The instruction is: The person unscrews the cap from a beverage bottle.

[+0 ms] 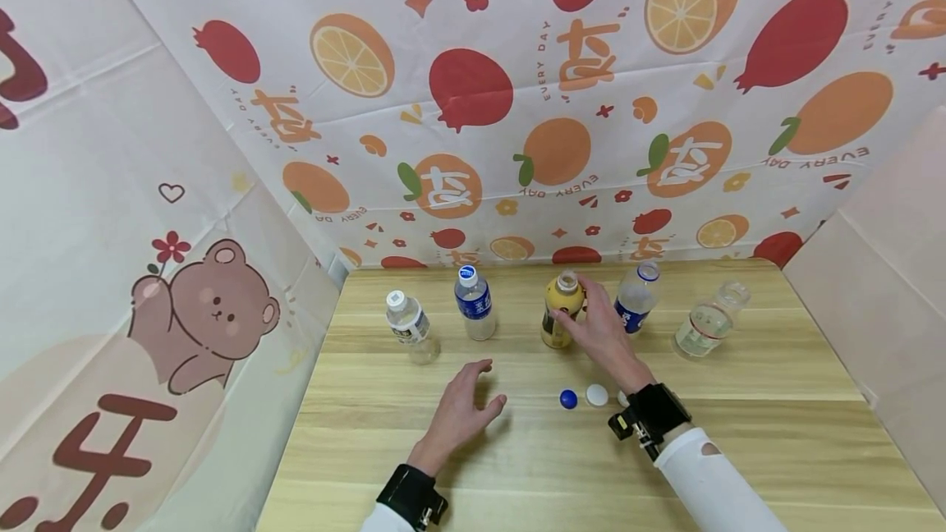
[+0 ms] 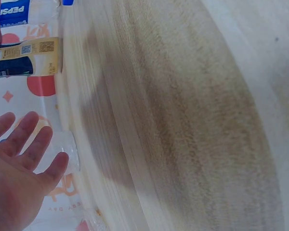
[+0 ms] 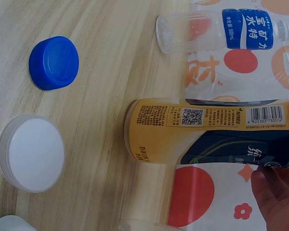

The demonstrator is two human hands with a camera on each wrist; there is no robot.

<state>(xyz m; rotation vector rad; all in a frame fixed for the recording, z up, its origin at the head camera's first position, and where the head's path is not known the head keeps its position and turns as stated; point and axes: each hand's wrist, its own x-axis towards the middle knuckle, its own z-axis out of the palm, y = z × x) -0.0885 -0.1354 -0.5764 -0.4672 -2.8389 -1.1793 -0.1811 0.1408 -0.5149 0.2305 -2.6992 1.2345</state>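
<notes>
My right hand grips an upright yellow drink bottle near its top, fingers and thumb around opposite sides; its mouth has no cap on it. In the right wrist view the dark-and-yellow label of this bottle shows a barcode and QR code. My left hand hovers over the table, fingers spread and loosely bent, holding nothing. Near my right wrist lie a blue cap and a white cap. A second white cap is partly hidden behind the wrist strap.
Left of the yellow bottle stand two white-capped bottles, one clear and one blue-labelled. To its right are an uncapped blue-labelled bottle and an uncapped wide clear bottle. A fruit-printed cloth hangs behind the wooden table.
</notes>
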